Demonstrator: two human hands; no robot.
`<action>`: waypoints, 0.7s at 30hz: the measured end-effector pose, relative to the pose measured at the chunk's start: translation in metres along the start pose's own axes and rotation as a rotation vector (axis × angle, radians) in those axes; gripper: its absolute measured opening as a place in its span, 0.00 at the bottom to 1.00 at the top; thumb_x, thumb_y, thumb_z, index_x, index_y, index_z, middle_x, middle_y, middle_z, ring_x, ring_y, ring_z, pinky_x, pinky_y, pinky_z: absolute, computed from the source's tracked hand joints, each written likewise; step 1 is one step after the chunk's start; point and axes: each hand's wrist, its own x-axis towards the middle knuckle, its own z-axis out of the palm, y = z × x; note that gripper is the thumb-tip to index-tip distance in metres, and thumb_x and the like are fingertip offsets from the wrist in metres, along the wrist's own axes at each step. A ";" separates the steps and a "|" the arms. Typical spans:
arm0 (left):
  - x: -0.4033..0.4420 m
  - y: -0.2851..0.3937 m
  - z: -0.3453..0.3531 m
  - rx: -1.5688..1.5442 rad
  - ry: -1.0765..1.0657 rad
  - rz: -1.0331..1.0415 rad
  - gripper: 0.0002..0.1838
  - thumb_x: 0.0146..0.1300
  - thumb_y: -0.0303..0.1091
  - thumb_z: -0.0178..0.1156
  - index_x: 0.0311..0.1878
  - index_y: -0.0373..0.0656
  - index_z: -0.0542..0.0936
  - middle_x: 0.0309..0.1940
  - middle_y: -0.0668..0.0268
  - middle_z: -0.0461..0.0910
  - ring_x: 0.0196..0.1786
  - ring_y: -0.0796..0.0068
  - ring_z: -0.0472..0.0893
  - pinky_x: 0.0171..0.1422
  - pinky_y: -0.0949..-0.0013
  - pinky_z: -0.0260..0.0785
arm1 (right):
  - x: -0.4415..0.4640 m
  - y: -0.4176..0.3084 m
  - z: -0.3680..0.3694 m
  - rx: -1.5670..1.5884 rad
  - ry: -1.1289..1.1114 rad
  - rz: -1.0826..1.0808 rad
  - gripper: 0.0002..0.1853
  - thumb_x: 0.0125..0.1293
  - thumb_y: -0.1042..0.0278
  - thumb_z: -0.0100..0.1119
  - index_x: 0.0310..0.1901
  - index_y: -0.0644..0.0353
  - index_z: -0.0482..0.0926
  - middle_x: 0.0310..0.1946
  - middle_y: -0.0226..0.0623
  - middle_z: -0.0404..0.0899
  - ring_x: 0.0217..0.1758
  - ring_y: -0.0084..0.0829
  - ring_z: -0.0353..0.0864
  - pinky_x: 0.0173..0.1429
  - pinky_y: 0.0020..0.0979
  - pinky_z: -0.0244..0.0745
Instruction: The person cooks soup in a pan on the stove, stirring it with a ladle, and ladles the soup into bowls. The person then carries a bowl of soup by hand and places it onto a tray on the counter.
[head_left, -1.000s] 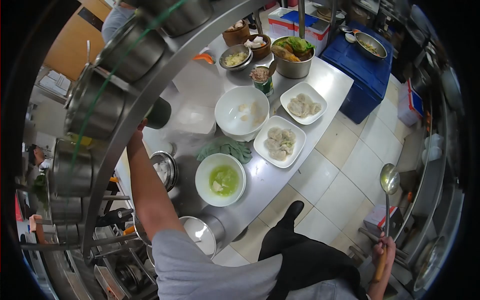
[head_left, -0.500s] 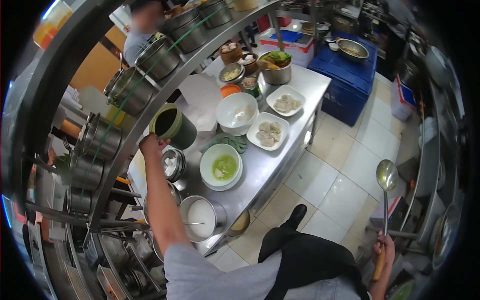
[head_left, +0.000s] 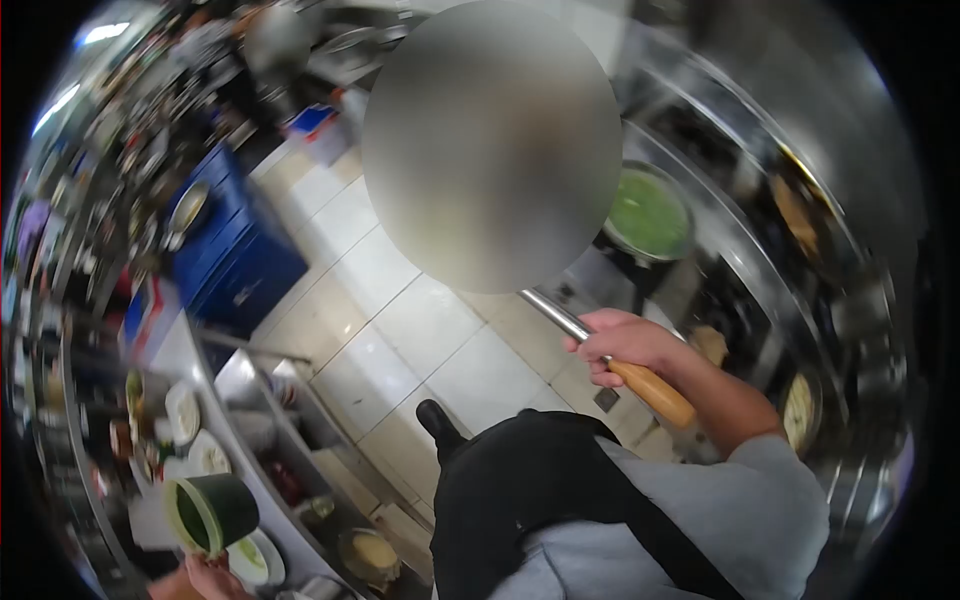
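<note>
At the lower left, my left hand (head_left: 208, 578) grips the rim of a dark green plastic tub (head_left: 228, 508), tilted toward me. Behind it a white bowl (head_left: 262, 572) with green contents partly shows on the counter. My right hand (head_left: 630, 345) is wrapped round the ladle (head_left: 655, 392), where its metal shaft meets the wooden handle. The ladle's bowl is hidden by a large blurred patch at the upper middle. Beyond that hand, a wide pan (head_left: 650, 212) of green food or liquid stands at the stove side.
A steel counter (head_left: 262, 478) with white dishes (head_left: 208, 455) runs along the left. Past its end is a blue chest (head_left: 240, 250) bearing a metal pan (head_left: 190, 207). Cooking equipment lines the right, with a pan (head_left: 800, 410) near my elbow. Pale tiles (head_left: 385, 345) cover the floor between.
My view has swung right, from the counter toward the stove side. The ladle has come up in front of me. My left hand still holds the green tub, now at the lower left.
</note>
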 end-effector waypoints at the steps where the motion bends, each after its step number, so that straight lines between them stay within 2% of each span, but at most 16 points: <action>1: -0.008 0.004 0.048 0.009 -0.056 0.003 0.12 0.72 0.37 0.55 0.48 0.39 0.79 0.37 0.66 0.79 0.38 0.72 0.80 0.38 0.68 0.75 | -0.016 0.005 -0.016 0.025 -0.056 -0.016 0.13 0.59 0.78 0.54 0.46 0.64 0.71 0.21 0.32 0.67 0.14 0.25 0.69 0.18 0.28 0.62; 3: -0.045 0.004 0.125 0.158 -0.045 0.103 0.14 0.72 0.41 0.56 0.49 0.40 0.79 0.38 0.67 0.79 0.38 0.71 0.80 0.37 0.69 0.75 | -0.045 0.016 -0.044 0.065 0.008 -0.049 0.12 0.59 0.78 0.54 0.46 0.64 0.71 0.20 0.33 0.68 0.14 0.25 0.69 0.18 0.28 0.63; 6: -0.114 0.023 0.255 0.243 -0.309 0.117 0.16 0.63 0.27 0.57 0.54 0.33 0.78 0.55 0.63 0.72 0.47 0.63 0.81 0.37 0.63 0.81 | -0.075 0.029 -0.075 0.100 0.074 -0.089 0.12 0.60 0.78 0.53 0.46 0.64 0.71 0.20 0.33 0.68 0.13 0.25 0.69 0.18 0.28 0.63; 9: -0.136 0.016 0.356 0.260 -0.527 0.188 0.16 0.65 0.28 0.56 0.54 0.33 0.79 0.49 0.62 0.76 0.43 0.67 0.83 0.34 0.66 0.81 | -0.095 0.044 -0.102 0.108 0.121 -0.137 0.11 0.60 0.78 0.54 0.45 0.63 0.70 0.20 0.33 0.69 0.13 0.25 0.70 0.18 0.29 0.65; 10: -0.142 0.010 0.387 0.301 -0.603 0.272 0.16 0.65 0.29 0.56 0.54 0.34 0.79 0.47 0.61 0.78 0.42 0.68 0.83 0.33 0.67 0.82 | -0.100 0.047 -0.110 0.100 0.185 -0.146 0.10 0.61 0.76 0.55 0.45 0.64 0.72 0.21 0.33 0.70 0.14 0.26 0.71 0.19 0.29 0.66; 11: -0.147 0.003 0.417 0.462 -0.661 0.537 0.16 0.65 0.30 0.56 0.53 0.34 0.80 0.45 0.60 0.79 0.40 0.69 0.83 0.32 0.68 0.82 | -0.104 0.051 -0.117 0.098 0.251 -0.157 0.10 0.62 0.74 0.55 0.44 0.65 0.73 0.21 0.33 0.71 0.15 0.26 0.73 0.19 0.29 0.67; 12: -0.155 0.001 0.447 0.442 -0.709 0.547 0.16 0.66 0.30 0.56 0.53 0.34 0.80 0.43 0.60 0.80 0.39 0.70 0.84 0.31 0.69 0.82 | -0.107 0.056 -0.125 0.112 0.261 -0.164 0.10 0.62 0.74 0.55 0.44 0.65 0.73 0.21 0.33 0.71 0.15 0.26 0.73 0.19 0.29 0.67; 13: -0.165 0.001 0.478 0.389 -0.750 0.529 0.16 0.66 0.31 0.56 0.53 0.34 0.80 0.41 0.59 0.82 0.37 0.71 0.84 0.29 0.70 0.82 | -0.108 0.060 -0.134 0.138 0.294 -0.180 0.08 0.63 0.73 0.57 0.42 0.65 0.73 0.21 0.33 0.71 0.15 0.26 0.72 0.19 0.29 0.66; 14: -0.179 0.006 0.512 0.142 -0.752 0.140 0.16 0.69 0.32 0.57 0.55 0.33 0.79 0.39 0.59 0.83 0.33 0.71 0.85 0.29 0.70 0.82 | -0.109 0.063 -0.138 0.171 0.330 -0.197 0.07 0.64 0.71 0.58 0.41 0.64 0.73 0.21 0.32 0.71 0.15 0.26 0.72 0.19 0.29 0.66; 16: -0.205 0.007 0.570 0.106 -0.905 0.134 0.17 0.71 0.35 0.57 0.53 0.30 0.78 0.37 0.59 0.83 0.33 0.71 0.85 0.29 0.69 0.82 | -0.112 0.066 -0.144 0.207 0.353 -0.205 0.08 0.66 0.70 0.60 0.39 0.64 0.72 0.21 0.33 0.71 0.16 0.25 0.72 0.20 0.29 0.67; 19: -0.230 0.000 0.649 0.145 -1.076 0.159 0.18 0.70 0.32 0.56 0.55 0.27 0.77 0.36 0.57 0.83 0.31 0.71 0.84 0.30 0.69 0.83 | -0.115 0.074 -0.154 0.294 0.389 -0.208 0.10 0.68 0.67 0.62 0.36 0.64 0.71 0.22 0.34 0.71 0.17 0.25 0.72 0.21 0.28 0.67; 21: -0.262 -0.004 0.696 0.138 -1.113 0.119 0.17 0.70 0.31 0.55 0.54 0.26 0.78 0.34 0.57 0.83 0.29 0.71 0.84 0.29 0.69 0.83 | -0.119 0.071 -0.161 0.352 0.401 -0.217 0.12 0.68 0.66 0.62 0.35 0.63 0.71 0.23 0.34 0.72 0.18 0.25 0.72 0.22 0.28 0.68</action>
